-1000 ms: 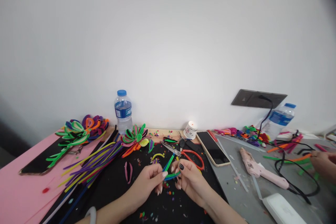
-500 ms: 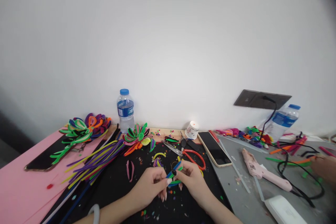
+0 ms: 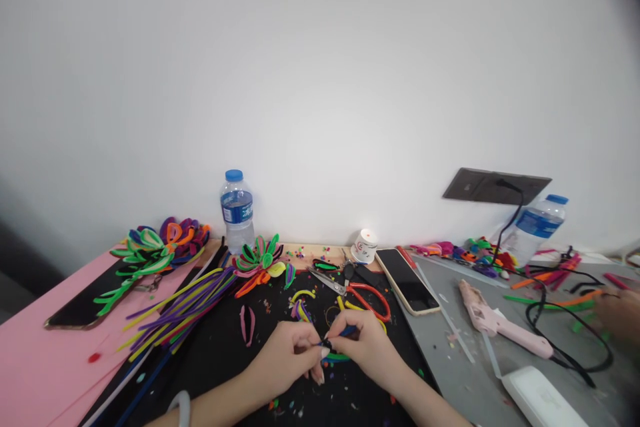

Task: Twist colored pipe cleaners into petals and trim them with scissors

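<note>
My left hand [image 3: 290, 351] and my right hand [image 3: 364, 341] meet over the black mat [image 3: 210, 373], fingertips almost touching. Both are closed in a pinch on a blue pipe cleaner [image 3: 349, 330], mostly covered by my fingers. A green piece of pipe cleaner [image 3: 339, 357] shows just below the fingertips; whether it is joined to the blue one I cannot tell. Just beyond my right hand lie red-handled scissors [image 3: 373, 300]. A pink and black pipe cleaner loop [image 3: 247, 325] rests left of my left hand, and a yellow curved piece [image 3: 303, 294] lies ahead.
Pipe cleaner flowers [image 3: 261, 257] and a loose bundle [image 3: 185, 310] lie at left, near a water bottle [image 3: 237, 210]. Right are a paper cup [image 3: 365, 246], a phone [image 3: 411, 282], a pink glue gun [image 3: 505, 327] with a cable, and another person's hand [image 3: 617, 313].
My fingertips have drawn closer together, and the blue and green strands that showed between them are now mostly hidden. At far right, the other person's hand has shifted slightly.
</note>
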`<state>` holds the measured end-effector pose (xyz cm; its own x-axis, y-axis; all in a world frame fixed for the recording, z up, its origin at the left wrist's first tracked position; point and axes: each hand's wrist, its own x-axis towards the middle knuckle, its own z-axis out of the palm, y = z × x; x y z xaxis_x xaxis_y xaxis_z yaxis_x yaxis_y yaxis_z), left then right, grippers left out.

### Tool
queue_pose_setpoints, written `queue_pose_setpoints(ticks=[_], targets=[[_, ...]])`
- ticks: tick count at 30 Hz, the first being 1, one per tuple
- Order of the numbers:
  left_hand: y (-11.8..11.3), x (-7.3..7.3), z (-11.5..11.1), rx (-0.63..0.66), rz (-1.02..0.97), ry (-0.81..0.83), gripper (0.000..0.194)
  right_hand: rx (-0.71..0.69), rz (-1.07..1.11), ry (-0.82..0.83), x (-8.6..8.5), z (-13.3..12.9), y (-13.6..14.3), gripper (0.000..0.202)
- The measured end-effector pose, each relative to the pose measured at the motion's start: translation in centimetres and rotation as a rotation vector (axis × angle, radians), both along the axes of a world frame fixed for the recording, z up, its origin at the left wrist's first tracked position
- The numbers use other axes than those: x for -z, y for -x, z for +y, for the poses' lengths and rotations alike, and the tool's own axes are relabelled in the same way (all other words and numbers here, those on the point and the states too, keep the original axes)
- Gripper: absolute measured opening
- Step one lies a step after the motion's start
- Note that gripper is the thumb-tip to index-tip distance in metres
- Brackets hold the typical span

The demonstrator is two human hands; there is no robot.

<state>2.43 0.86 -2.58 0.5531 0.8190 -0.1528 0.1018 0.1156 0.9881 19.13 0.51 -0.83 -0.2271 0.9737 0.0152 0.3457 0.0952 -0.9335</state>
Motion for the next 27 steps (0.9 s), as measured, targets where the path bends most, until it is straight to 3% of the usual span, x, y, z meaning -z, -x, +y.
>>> queue_pose_setpoints(ticks=[5, 14, 23, 27], targets=[[0.18, 0.45, 0.49, -0.092, -0.069, -0.039, 0.013, 0.101, 0.030, 0.029, -0.25, 0.02, 0.26, 0.007], [0.52, 0.17, 0.72, -0.153, -0.070, -0.091, 0.018, 0.012, 0.049, 0.025, 0.38, 0.18, 0.01, 0.010], [0.25, 0.57, 0.48, -0.094, -0.035, -0.131, 0.022, -0.175, -0.349, -0.355, 0.12, -0.43, -0.35, 0.017], [0.17, 0.25, 0.38, -0.063, -0.013, -0.141, 0.019, -0.253, -0.520, -0.440, 0.01, -0.66, -0.29, 0.020]])
